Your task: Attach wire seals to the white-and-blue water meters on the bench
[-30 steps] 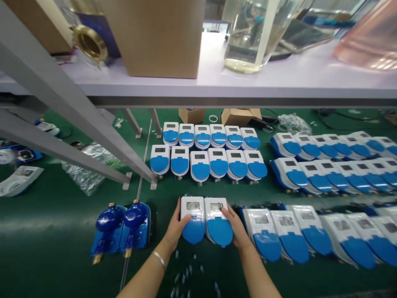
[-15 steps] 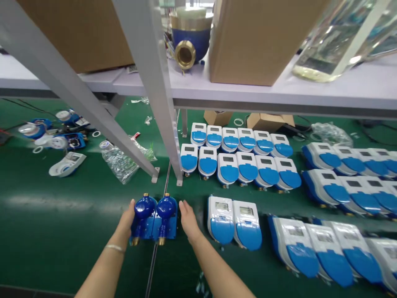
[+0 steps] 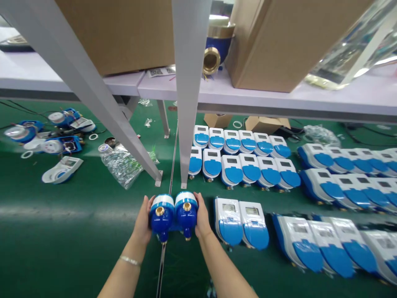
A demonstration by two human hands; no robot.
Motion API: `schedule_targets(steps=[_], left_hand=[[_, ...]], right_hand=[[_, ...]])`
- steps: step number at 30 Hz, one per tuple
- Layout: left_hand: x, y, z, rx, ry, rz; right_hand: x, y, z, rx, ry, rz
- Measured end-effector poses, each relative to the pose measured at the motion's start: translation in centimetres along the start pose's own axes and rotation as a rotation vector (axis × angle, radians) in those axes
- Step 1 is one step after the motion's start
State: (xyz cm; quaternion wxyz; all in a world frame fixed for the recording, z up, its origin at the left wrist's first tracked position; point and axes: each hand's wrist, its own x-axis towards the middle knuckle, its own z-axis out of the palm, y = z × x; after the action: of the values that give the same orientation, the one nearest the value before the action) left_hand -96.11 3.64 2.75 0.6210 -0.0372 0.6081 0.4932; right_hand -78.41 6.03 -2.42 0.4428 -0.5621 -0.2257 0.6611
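Two blue water meters with brass pipe ends stand side by side in front of me, pressed together between my hands. My left hand point(image 3: 142, 223) grips the outer side of the left water meter point(image 3: 161, 222). Around the outer side of the right water meter point(image 3: 187, 219) my right hand point(image 3: 202, 218) is closed. Both are tipped up, with a brass opening facing me and the white rims on top. Their display sides are hidden. Just right of my right hand lie two finished-looking water meters point(image 3: 228, 223) with white housings, grey displays and blue covers.
More white-and-blue meters point(image 3: 246, 165) lie in rows across the right of the green table point(image 3: 77, 244). A grey metal post point(image 3: 190, 95) and a slanted brace point(image 3: 102, 99) stand just beyond my hands. At left are a plastic bag point(image 3: 124, 165) and opened meters point(image 3: 63, 145).
My right hand has closed in on the pair. Both meters have been tipped up from lying face down, so their brass openings now face me. The camera view has shifted slightly.
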Motion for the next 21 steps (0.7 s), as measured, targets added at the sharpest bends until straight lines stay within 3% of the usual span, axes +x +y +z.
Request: schedule_targets(steps=[4, 7, 9, 11, 13, 16, 21], left_hand=[[1.5, 0.4, 1.3, 0.006, -0.056, 0.177], [0.7, -0.8, 0.2, 0.075, -0.106, 0.249], [-0.7, -2.1, -1.4, 0.114, -0.047, 0.22], [-2.2, -3.5, -3.0, 0.134, 0.029, 0.101], [-3.1, -4.5, -4.3, 0.141, 0.01, -0.027], [-2.7, -5.0, -4.8, 0.131, -0.069, -0.046], [0.3, -4.3, -2.8, 0.17, -0.179, 0.081]], right_hand=[[0.6, -3.4, 0.3, 0.063, 0.003, -0.088], [-1.8, -3.1, -0.6, -0.081, -0.05, -0.163], [-4.5, -1.8, -1.5, -0.217, -0.038, -0.188], [-7.0, -0.4, -2.3, -0.275, -0.018, -0.141], [-8.5, 0.6, -2.9, -0.234, -0.025, -0.081], [-7.9, 0.8, -3.5, -0.086, -0.089, -0.076], [-4.1, -0.2, -4.1, -0.032, -0.153, -0.12]])
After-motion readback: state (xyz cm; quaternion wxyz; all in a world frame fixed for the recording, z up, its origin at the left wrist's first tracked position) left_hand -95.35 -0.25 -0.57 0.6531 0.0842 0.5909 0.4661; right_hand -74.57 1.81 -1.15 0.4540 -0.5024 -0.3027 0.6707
